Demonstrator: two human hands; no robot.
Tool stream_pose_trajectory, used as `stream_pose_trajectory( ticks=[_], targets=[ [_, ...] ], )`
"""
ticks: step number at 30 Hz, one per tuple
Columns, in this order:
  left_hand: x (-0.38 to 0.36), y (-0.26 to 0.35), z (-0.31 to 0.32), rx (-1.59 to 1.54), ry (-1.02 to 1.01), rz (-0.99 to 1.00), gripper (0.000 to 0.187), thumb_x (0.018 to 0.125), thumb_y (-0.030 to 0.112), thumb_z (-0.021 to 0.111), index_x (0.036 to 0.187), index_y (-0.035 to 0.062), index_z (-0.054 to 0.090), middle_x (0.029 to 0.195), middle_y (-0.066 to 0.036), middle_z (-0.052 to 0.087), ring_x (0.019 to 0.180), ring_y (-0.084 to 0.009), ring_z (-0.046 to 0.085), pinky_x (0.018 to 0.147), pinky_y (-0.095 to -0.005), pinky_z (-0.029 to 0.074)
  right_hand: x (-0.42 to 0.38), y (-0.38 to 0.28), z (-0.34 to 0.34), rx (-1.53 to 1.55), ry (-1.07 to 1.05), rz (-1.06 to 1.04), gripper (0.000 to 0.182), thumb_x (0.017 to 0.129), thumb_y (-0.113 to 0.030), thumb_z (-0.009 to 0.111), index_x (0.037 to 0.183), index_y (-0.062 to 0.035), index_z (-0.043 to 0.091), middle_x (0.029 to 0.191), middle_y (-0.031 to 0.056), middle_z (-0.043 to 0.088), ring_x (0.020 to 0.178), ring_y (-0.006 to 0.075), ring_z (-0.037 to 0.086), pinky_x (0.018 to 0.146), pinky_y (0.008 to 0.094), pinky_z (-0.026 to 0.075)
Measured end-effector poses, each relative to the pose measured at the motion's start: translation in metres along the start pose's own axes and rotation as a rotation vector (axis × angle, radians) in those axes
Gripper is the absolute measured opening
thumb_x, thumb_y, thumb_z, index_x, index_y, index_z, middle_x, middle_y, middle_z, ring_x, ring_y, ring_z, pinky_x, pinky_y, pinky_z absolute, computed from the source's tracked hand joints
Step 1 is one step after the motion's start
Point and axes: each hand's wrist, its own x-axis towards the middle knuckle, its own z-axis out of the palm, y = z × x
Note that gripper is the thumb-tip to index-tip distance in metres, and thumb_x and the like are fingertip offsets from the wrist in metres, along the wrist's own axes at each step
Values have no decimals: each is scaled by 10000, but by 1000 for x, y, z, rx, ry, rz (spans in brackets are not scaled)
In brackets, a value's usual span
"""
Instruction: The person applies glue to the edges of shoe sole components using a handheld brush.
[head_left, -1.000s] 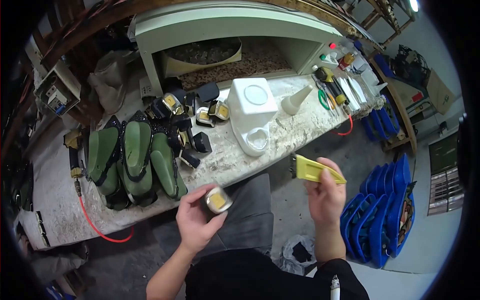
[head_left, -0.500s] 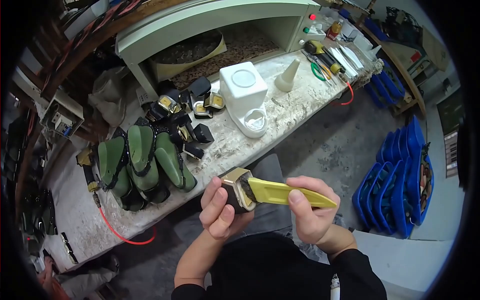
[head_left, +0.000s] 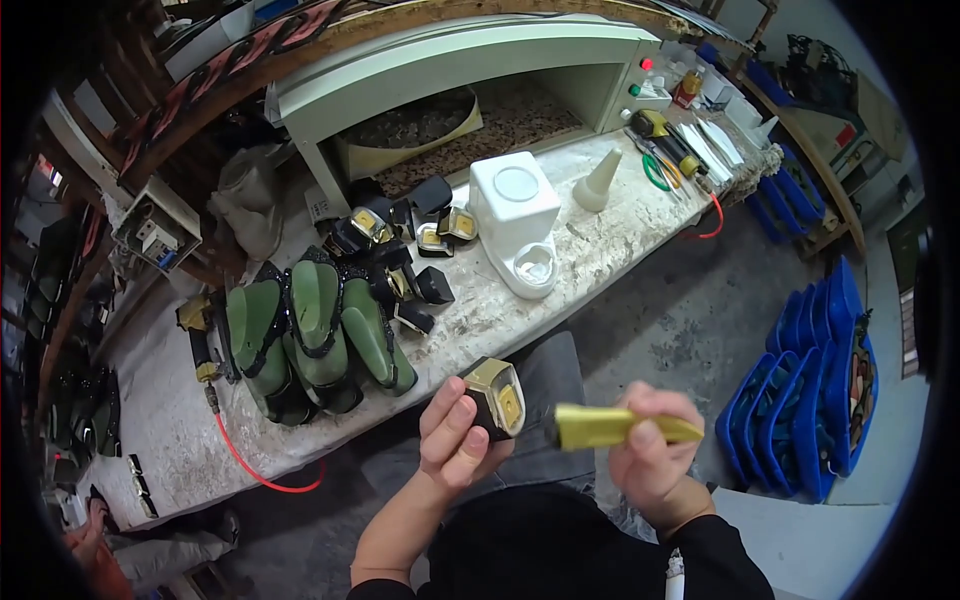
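My left hand (head_left: 452,440) has its fingers wrapped round a black shoe heel with a gold band (head_left: 484,378). The heel's hollow, pale-rimmed face, yellowish inside, points toward my right side. In my right hand (head_left: 655,450) a flat yellow-handled brush (head_left: 595,425) is pinched between thumb and fingers, smeared by motion. Its dark tip is blurred and stands a little apart from the heel. On the bench beyond sit a white plastic dispenser (head_left: 515,195) with a small round cup (head_left: 535,265) and a pile of similar black-and-gold heels (head_left: 432,238).
Several green shoe lasts with black straps (head_left: 318,300) stand on the worn bench (head_left: 290,450). A white cone nozzle (head_left: 597,182), scissors (head_left: 655,172) and a heat gun (head_left: 650,125) lie farther right. Blue bins (head_left: 840,390) stand at right. Another person's leg (head_left: 170,555) shows lower left.
The brush has come away from the heel, moving right with my right hand. My left hand still holds the heel, now turned to show more of its hollow face. The view has shifted slightly.
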Motion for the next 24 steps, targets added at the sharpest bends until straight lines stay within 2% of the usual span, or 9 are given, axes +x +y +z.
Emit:
stream_pose_trajectory(
  ticks=[7,13,17,18,22,24],
  targets=[
    [8,6,-1,-94,26,-144,646,781,44,812,1307,139,448,1401,-117,490,1269,-399,554,1030,-466,548,25,-3,-20,3,-217,-252,338,759,83,630,1078,21,723,760,87,704,528,117,456,518,237,392],
    [26,5,-12,-249,-12,-215,701,786,86,821,1368,160,439,1444,-133,470,1341,-382,499,1108,-487,470,52,-4,-18,-105,-382,-195,260,772,69,648,1003,-8,739,784,89,734,538,117,481,522,232,402],
    [37,12,-13,-441,23,-349,673,730,-32,818,1307,56,484,1371,-215,541,1235,-424,585,1053,-506,514,61,-7,-15,-184,-475,-140,204,784,58,663,943,-32,751,803,91,758,546,116,502,525,228,410],
    [43,9,-12,-440,31,-338,673,730,-32,818,1307,56,484,1371,-215,541,1235,-424,585,1053,-506,514,69,-10,-14,-186,-482,-153,204,784,58,663,943,-32,751,803,91,758,546,116,502,525,228,410],
    [48,6,-31,-737,-58,-517,757,686,-61,809,1352,74,476,1383,-249,533,1256,-411,573,1064,-495,492,83,-31,-12,-331,-585,-311,169,781,47,692,904,-54,749,873,78,780,561,110,541,558,228,428],
    [53,5,-39,-791,-81,-554,758,687,-64,810,1360,54,482,1373,-255,544,1246,-407,581,1065,-490,491,77,-35,-9,-274,-601,-282,167,780,41,699,905,-57,750,881,77,781,564,110,548,565,231,432]
  ],
)
